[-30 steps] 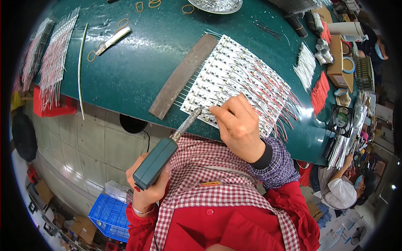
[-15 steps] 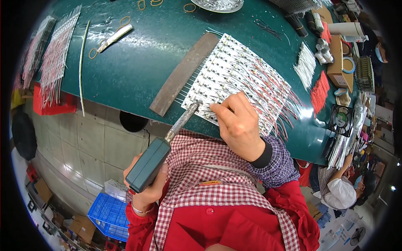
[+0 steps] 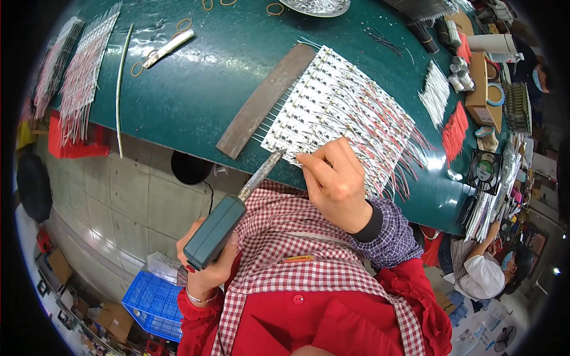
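Bottom centre of frame: red top w/ checked apron. Lower left, left hand (image 3: 205,270) is clenched round the dark green grip of a soldering iron (image 3: 231,216); its crusted metal tip angles up-right to the near edge of the LED board panel (image 3: 338,115), mid-frame. Right hand (image 3: 335,181), centre, rests on that near edge, fingers pinched together on something small beside the iron tip — prob. a wire end or solder, too small to tell.

Panel lies flat on the green table (image 3: 196,89), tilted diagonally. A long brown bar (image 3: 267,98) sits along its left side. Red and white leads fan off the panel's right and lower edge, so many rows look already wired; work is at the nearest corner row. How many joints are left can't be read from here.

Further up: bundles of white wires (image 3: 436,92) and red wires (image 3: 456,129) at right, cardboard box (image 3: 478,86) beyond. Upper left: more wired strips (image 3: 83,65), a thin rod (image 3: 122,89), rubber bands (image 3: 184,25). Another person (image 3: 484,276) sits lower right.
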The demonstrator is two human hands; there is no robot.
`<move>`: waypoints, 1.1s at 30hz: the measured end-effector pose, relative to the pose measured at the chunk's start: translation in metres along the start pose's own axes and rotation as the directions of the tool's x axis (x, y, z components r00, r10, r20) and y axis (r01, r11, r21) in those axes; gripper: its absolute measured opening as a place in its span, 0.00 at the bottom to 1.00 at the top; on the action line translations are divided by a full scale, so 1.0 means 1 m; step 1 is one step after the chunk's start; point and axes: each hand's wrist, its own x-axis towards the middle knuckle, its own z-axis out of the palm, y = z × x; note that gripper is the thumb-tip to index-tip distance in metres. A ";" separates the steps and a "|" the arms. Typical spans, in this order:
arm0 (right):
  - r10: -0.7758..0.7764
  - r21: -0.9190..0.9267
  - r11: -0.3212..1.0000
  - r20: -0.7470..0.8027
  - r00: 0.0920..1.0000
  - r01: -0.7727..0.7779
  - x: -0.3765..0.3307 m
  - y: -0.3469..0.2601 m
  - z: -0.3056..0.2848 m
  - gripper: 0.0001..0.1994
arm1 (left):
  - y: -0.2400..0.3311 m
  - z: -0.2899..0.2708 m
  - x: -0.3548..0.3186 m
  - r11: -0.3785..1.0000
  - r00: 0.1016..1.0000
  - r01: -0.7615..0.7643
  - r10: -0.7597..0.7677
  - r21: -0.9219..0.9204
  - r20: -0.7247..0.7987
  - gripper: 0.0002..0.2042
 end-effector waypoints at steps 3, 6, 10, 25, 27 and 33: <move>0.018 0.002 1.000 -0.006 1.000 -0.018 0.000 0.000 0.000 0.12 | 0.003 -0.002 0.003 0.998 0.998 -0.055 0.054 0.034 0.023 0.11; 0.020 -0.005 1.000 0.007 1.000 -0.020 0.000 -0.001 -0.001 0.12 | 0.006 -0.003 0.006 0.994 0.995 -0.086 0.082 0.067 0.048 0.11; 0.018 -0.016 1.000 0.009 1.000 -0.018 0.000 -0.001 0.000 0.12 | 0.015 -0.003 0.013 0.984 0.988 -0.137 0.128 0.110 0.084 0.10; 0.021 -0.034 0.999 0.016 1.000 -0.021 0.001 -0.004 0.000 0.12 | -0.016 -0.047 -0.016 0.979 0.949 -0.166 0.191 0.116 -0.250 0.14; 0.017 -0.035 0.999 0.020 1.000 -0.016 0.001 -0.003 0.000 0.11 | 0.003 -0.077 0.004 0.859 0.784 -0.387 0.498 0.336 -0.369 0.16; 0.014 -0.026 1.000 0.021 1.000 -0.014 -0.001 0.001 0.000 0.08 | 0.075 -0.156 -0.016 0.829 0.591 -0.151 0.512 0.538 -0.624 0.15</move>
